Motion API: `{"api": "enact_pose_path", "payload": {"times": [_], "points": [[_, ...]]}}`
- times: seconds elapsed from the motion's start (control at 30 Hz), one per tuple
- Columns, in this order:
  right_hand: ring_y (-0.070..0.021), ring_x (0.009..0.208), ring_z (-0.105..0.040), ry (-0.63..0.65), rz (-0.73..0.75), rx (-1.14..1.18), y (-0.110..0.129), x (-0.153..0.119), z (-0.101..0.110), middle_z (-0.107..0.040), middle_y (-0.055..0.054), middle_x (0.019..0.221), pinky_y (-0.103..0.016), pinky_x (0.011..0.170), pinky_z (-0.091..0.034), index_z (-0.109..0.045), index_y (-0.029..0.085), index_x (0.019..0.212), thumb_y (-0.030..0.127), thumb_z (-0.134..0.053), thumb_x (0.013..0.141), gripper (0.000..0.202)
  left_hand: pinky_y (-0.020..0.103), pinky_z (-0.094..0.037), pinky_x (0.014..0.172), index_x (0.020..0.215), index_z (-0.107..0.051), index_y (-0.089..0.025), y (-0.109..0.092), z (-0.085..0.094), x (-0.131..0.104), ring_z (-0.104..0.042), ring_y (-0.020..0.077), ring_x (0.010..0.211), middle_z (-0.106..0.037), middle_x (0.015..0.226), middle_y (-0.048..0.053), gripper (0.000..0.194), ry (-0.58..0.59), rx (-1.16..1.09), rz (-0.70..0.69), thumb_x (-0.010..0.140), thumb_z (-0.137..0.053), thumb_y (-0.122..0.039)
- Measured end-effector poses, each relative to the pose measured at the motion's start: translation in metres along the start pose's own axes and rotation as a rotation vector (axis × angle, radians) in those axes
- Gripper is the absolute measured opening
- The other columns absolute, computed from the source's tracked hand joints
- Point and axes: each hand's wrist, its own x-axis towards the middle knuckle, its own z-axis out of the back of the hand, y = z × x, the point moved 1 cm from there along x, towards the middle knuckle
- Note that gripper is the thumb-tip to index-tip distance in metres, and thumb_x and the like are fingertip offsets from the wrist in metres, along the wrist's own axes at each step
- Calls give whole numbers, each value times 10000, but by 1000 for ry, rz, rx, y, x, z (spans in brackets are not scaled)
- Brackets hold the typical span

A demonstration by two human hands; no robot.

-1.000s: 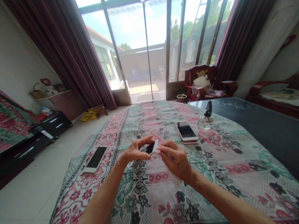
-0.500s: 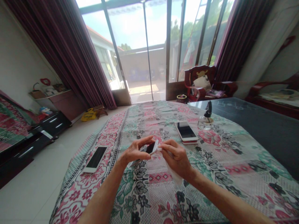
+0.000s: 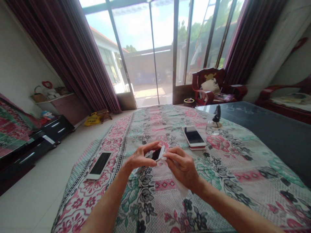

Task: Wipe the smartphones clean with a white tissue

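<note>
My left hand grips a white-edged smartphone between thumb and fingers, tilted above the cloth. Pinched in my right hand is a thin white tissue, which hangs below the palm; its bunched tip is at the phone's near end. Whether the tip presses on the phone I cannot tell. A second white smartphone lies to the left, dark screen up. To the right of my hands, another white phone rests on top of something with a reddish edge.
A flowered cloth covers the table. Behind the phones at right stands a clear glass bottle with a black top. A dark glossy table adjoins on the right. Beyond are a red wooden chair and glass doors.
My right hand has shifted slightly, with the tissue tip a little lower along the phone's end. My left hand and its phone have stayed almost still.
</note>
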Motion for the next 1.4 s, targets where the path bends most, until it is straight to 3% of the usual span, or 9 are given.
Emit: {"api": "enact_pose_path", "payload": {"times": [0.23, 0.37, 0.47, 0.6, 0.9, 1.0, 1.13, 1.23, 1.4], "points": [[-158, 753, -603, -47, -130, -111, -34, 2, 6, -633, -46, 800, -287, 682, -498, -695, 212, 871, 212, -556, 835, 144, 450, -319, 1056, 1358, -437, -272, -2, -7, 0, -501, 291, 1192, -593, 1261, 59, 882, 80, 199, -23, 556, -806, -260], [-173, 720, -610, -62, -252, -209, -57, 3, 14, -653, -52, 780, -296, 667, -487, -695, 202, 801, 263, -570, 812, 139, 372, -452, 902, 1344, -452, -256, -5, -21, 1, -591, 261, 1024, -631, 1185, 39, 840, 63, 450, 37, 571, -777, -304], [-174, 718, -614, -57, -289, -233, -64, 3, 17, -660, -50, 783, -294, 665, -482, -694, 198, 799, 270, -572, 797, 141, 347, -473, 818, 1293, -503, -208, -2, -27, 4, -608, 250, 920, -649, 1097, 56, 746, -55, 662, 41, 594, -738, -315], [-170, 715, -612, -29, -289, -233, -64, 0, 13, -658, -46, 779, -294, 671, -478, -691, 197, 800, 264, -568, 799, 140, 402, -430, 899, 1278, -504, -167, 8, -26, 8, -563, 305, 1022, -623, 1137, 117, 705, -226, 878, 33, 619, -705, -313], [-163, 723, -609, 62, -246, -218, -59, -8, 2, -648, -39, 781, -281, 668, -481, -694, 209, 798, 249, -575, 802, 126, 459, -398, 910, 1306, -437, -146, 21, -8, 4, -474, 377, 1141, -523, 1245, 202, 649, -560, 1095, 396, 741, -605, -420], [-164, 731, -610, 74, -253, -209, -61, -10, 1, -645, -41, 794, -288, 672, -483, -692, 210, 807, 252, -573, 805, 126, 472, -391, 907, 1310, -429, -136, 23, 1, 1, -482, 393, 1138, -496, 1264, 231, 642, -624, 1086, 442, 763, -594, -431], [-166, 728, -611, 78, -255, -204, -61, -9, 0, -642, -42, 793, -293, 675, -486, -687, 203, 797, 254, -574, 804, 124, 449, -364, 969, 1311, -435, -79, 23, 16, -1, -487, 375, 1171, -499, 1266, 236, 615, -522, 994, 397, 799, -551, -399], [-168, 728, -610, 89, -255, -205, -60, -9, 0, -640, -42, 789, -296, 679, -484, -685, 205, 799, 255, -572, 806, 125, 420, -328, 1032, 1293, -484, -122, 17, 31, -6, -448, 324, 1234, -483, 1329, 181, 500, -344, 998, 296, 799, -504, -202], [-169, 748, -606, 110, -252, -204, -63, -12, -1, -635, -41, 804, -302, 707, -480, -680, 205, 820, 243, -568, 815, 118, 434, -271, 1082, 1382, -374, -268, 8, 45, -24, -234, 290, 1379, -267, 1510, 71, 805, -21, 1148, 213, 647, -474, 45]]}}
